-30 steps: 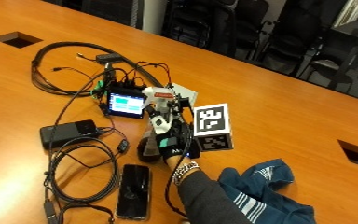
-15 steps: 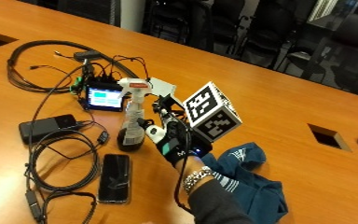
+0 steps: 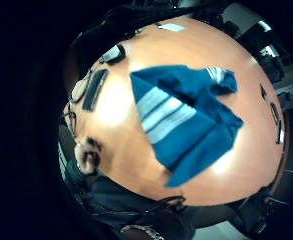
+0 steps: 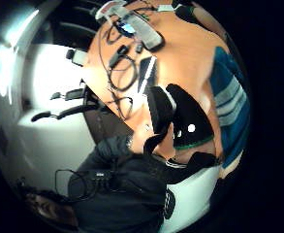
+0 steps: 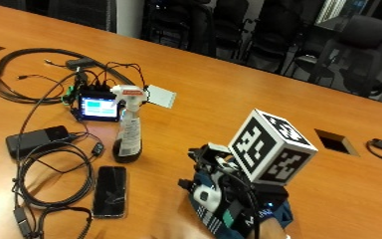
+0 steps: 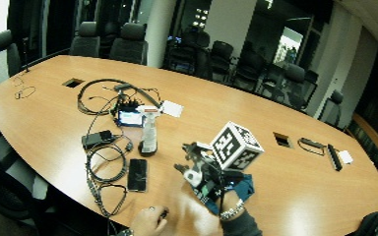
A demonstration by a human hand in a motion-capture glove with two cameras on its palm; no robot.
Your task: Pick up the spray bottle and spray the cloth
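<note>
So far nothing of the task looks done: the bottle [image 5: 129, 125] stands upright on the counter [image 5: 257, 94], untouched, just right of a small lit screen [image 5: 99, 106] and beyond a dark phone [image 5: 110, 190] lying flat. The gloved right hand [image 5: 227, 201] hovers to the right of the bottle and nearer, well apart from it and over the blue striped cloth [image 3: 186, 117], which lies rumpled on the counter directly under the palm. The hand holds nothing; whether its fingers are straight or curled cannot be told, since the glove's gear hides them. A power bank [image 5: 37, 139] and loops of black cable [image 5: 52, 169] lie to the left, clear of both bottle and cloth. A bare hand [image 6: 148, 221] rests at the near edge of the counter.

By my reading, the whole task is ahead: reach left and away to the bottle, take it round the neck, lift it, bring it over the cloth and squeeze the trigger. The cables near its base could snag.
</note>
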